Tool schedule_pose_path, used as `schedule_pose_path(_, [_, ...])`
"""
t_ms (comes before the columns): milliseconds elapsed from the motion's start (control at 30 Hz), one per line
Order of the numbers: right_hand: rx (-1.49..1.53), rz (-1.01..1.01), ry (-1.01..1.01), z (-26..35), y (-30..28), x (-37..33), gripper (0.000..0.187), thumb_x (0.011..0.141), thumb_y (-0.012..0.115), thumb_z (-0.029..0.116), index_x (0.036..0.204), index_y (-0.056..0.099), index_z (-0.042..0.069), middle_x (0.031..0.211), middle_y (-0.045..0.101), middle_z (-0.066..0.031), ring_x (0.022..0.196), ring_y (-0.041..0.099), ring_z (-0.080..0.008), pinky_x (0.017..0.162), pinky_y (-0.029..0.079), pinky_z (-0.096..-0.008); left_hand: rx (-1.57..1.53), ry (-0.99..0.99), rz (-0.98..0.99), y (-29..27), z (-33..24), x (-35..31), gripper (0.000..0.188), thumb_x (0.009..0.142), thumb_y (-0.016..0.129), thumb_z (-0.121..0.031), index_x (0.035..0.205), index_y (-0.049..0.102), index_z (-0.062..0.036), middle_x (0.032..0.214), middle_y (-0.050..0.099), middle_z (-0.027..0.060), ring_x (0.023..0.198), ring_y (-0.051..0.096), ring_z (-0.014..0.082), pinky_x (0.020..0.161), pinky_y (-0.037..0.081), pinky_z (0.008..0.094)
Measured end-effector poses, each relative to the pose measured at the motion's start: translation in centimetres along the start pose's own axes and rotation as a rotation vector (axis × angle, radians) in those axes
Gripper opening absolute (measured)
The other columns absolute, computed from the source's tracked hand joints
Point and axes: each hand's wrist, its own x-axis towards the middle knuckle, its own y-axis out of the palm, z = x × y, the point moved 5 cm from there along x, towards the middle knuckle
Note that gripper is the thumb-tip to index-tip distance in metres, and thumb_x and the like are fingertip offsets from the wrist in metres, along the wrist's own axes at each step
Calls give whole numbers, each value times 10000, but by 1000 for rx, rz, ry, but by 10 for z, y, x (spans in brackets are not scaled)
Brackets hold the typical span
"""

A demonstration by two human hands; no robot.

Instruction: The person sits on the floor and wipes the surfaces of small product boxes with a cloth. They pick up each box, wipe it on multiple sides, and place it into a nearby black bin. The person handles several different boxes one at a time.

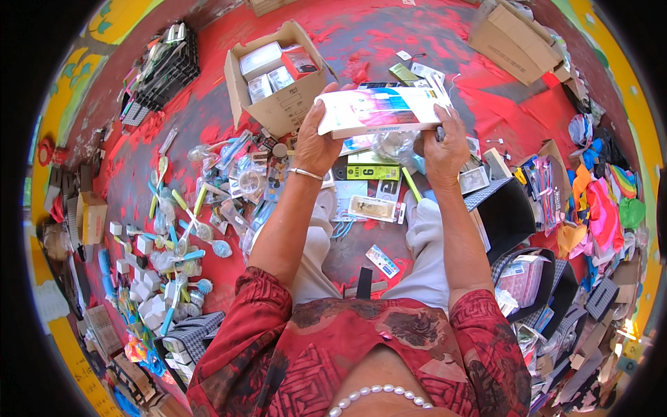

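A flat white box (382, 111) with a blue and pink picture on top is held up in front of me, level, with both hands at its ends. My left hand (318, 139) grips its left end. My right hand (445, 146) has the right end, with the fingers curled under; a small dark thing shows by these fingers, too unclear to name. Below the box lie clear plastic wrapping (396, 147), a green and black package (373, 172) and a clear-fronted pack (373, 208). An open cardboard carton (281, 108) with smaller boxes inside stands beyond my left hand.
Brushes and small white boxes (149, 285) are strewn at the left. A black crate (167, 66) stands far left, and another carton (511, 45) far right. Dark bins (511, 215) stand near my right leg. Bright cloths (604, 208) are heaped along the right wall.
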Motion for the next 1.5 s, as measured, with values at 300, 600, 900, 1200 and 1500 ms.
schedule_pose_path(300, [-25, -26, -40, 0, -4, 2, 415, 681, 658, 56, 1083, 617, 152, 1128, 573, -151, 943, 610, -290, 758, 489, -347, -8, 64, 4, 2, 2, 1, 454, 935, 434, -224, 1326, 309, -29, 1344, 378, 200, 1197, 443, 285, 990, 414, 375])
schedule_pose_path(600, [-53, -32, -95, 0, -6, 2, 423, 654, 665, 53, 1063, 622, 150, 1115, 574, -173, 877, 621, -315, 698, 502, -345, -119, -61, -146, -11, 8, 0, 430, 921, 464, -253, 1281, 373, -37, 1297, 436, 167, 1173, 452, 283, 999, 373, 437])
schedule_pose_path(900, [-286, 19, -286, 9, -3, -5, 428, 637, 697, 130, 1056, 618, 169, 1100, 575, -142, 629, 608, -231, 558, 487, -335, -158, -271, -179, -8, 10, -7, 521, 845, 589, -225, 1263, 380, 7, 1280, 438, 219, 1227, 381, 371, 1016, 314, 552])
schedule_pose_path(1200, [57, 155, 301, -43, -14, 17, 292, 746, 663, 165, 1022, 612, 86, 767, 641, -130, 618, 608, -238, 562, 468, -327, 189, -184, -177, -20, -8, 0, 353, 889, 461, -112, 1202, 401, 39, 1188, 515, 187, 1079, 538, 327, 887, 487, 468])
schedule_pose_path(1500, [588, 183, 185, 13, 7, 25, 250, 774, 656, 282, 868, 613, 55, 820, 604, -99, 798, 582, -245, 706, 449, -346, 922, -382, 145, 6, 72, -29, 330, 826, 570, -107, 1138, 486, -35, 957, 545, 27, 857, 545, 113, 744, 505, 296])
